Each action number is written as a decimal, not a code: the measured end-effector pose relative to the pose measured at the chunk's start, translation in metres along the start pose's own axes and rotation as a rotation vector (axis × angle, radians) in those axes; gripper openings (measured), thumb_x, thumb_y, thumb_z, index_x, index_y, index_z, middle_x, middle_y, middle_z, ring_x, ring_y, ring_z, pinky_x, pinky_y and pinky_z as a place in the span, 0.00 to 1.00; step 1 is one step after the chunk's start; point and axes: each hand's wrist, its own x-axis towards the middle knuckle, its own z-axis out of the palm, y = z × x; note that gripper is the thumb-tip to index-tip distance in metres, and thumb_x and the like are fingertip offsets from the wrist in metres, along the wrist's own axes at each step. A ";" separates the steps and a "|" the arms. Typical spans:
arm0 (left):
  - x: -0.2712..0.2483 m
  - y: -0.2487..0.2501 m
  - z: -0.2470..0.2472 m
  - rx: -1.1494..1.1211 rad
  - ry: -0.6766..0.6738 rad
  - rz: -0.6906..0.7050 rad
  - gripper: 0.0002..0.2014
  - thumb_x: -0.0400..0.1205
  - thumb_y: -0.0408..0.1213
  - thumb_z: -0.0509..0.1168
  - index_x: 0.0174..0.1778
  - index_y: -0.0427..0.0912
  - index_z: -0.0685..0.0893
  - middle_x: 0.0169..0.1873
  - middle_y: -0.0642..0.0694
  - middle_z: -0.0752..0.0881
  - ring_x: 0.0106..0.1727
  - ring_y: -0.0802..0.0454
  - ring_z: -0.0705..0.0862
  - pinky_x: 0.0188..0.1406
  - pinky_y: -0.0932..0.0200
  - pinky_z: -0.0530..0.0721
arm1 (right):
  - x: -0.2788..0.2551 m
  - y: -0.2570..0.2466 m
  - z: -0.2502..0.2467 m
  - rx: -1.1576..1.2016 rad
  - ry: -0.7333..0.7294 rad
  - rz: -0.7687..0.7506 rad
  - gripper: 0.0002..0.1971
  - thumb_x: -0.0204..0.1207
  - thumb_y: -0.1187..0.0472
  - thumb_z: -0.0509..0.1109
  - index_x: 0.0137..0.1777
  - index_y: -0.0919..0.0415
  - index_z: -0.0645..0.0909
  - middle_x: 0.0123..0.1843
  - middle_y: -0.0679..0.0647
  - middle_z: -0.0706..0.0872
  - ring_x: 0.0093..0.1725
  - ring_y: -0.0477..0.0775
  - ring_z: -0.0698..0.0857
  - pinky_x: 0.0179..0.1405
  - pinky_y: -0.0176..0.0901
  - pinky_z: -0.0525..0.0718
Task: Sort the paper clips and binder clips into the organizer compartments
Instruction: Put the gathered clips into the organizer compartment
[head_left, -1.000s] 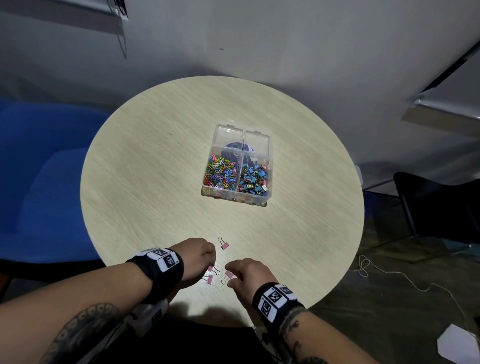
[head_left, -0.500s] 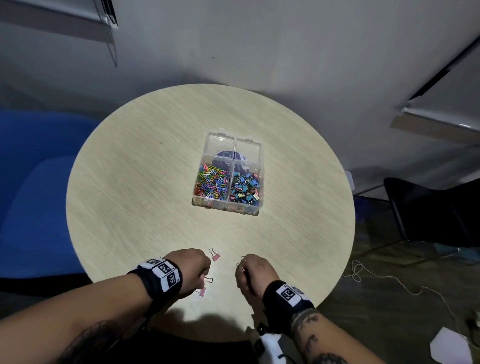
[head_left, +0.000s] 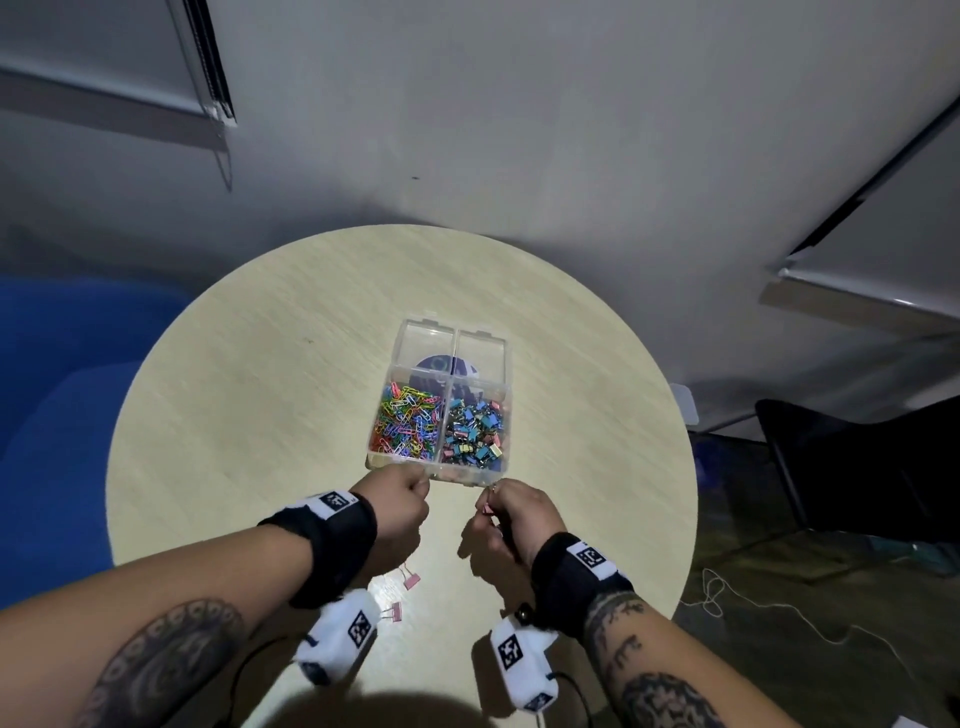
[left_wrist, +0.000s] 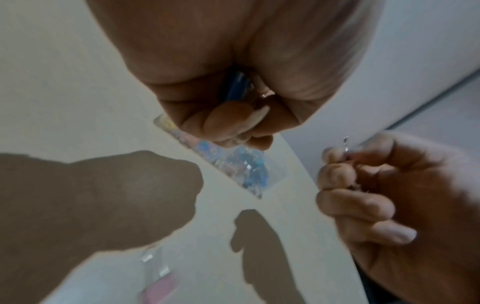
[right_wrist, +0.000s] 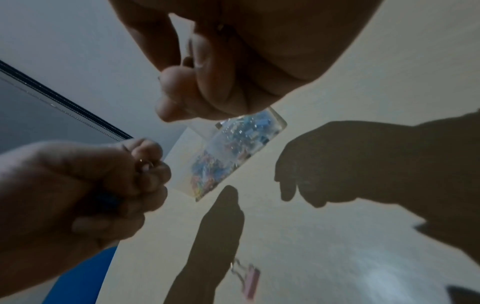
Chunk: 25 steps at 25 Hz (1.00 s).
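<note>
Both hands have left the near edge of the desk (head_left: 218, 415), where 1 second ago they were picking at loose clips, and now hang just short of the organizer's (head_left: 440, 410) near wall. The left hand (head_left: 397, 512) is closed in a fist around something blue, seen between its fingers in the left wrist view; whether it is a binder clip is hard to tell. The right hand (head_left: 511, 514) pinches a pink binder clip (head_left: 487, 506) by its wire handle. In my judgement this is the carry step: each hand has a load and the drop comes next.

2 pink binder clips (head_left: 404, 595) lie on the desk near the left wrist, so at least 1 more trip looks needed.

The organizer is a clear box with 4 compartments. The near left holds a heap of coloured paper clips (head_left: 408, 423), the near right a heap of binder clips (head_left: 475, 434). The 2 far compartments appear to hold no clips; a dark round print shows through them.
</note>
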 end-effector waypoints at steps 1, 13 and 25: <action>0.008 0.013 -0.005 -0.055 0.025 0.002 0.07 0.75 0.29 0.60 0.36 0.46 0.77 0.32 0.48 0.81 0.28 0.48 0.74 0.22 0.63 0.71 | 0.011 -0.005 0.000 -0.024 -0.003 -0.030 0.08 0.78 0.70 0.60 0.43 0.66 0.80 0.29 0.59 0.84 0.16 0.52 0.74 0.15 0.32 0.67; 0.074 0.109 -0.026 -0.035 0.150 -0.038 0.10 0.76 0.26 0.62 0.32 0.45 0.80 0.36 0.43 0.81 0.40 0.46 0.76 0.39 0.59 0.76 | 0.115 -0.064 -0.006 -0.247 0.130 -0.065 0.09 0.79 0.63 0.68 0.36 0.58 0.82 0.34 0.57 0.85 0.32 0.56 0.83 0.32 0.41 0.82; 0.054 0.089 -0.027 -0.181 0.118 0.116 0.11 0.80 0.26 0.65 0.42 0.49 0.85 0.44 0.47 0.89 0.43 0.49 0.86 0.45 0.57 0.85 | 0.084 -0.045 -0.005 -0.405 0.193 -0.267 0.12 0.78 0.66 0.66 0.41 0.47 0.82 0.46 0.51 0.90 0.42 0.55 0.86 0.47 0.45 0.86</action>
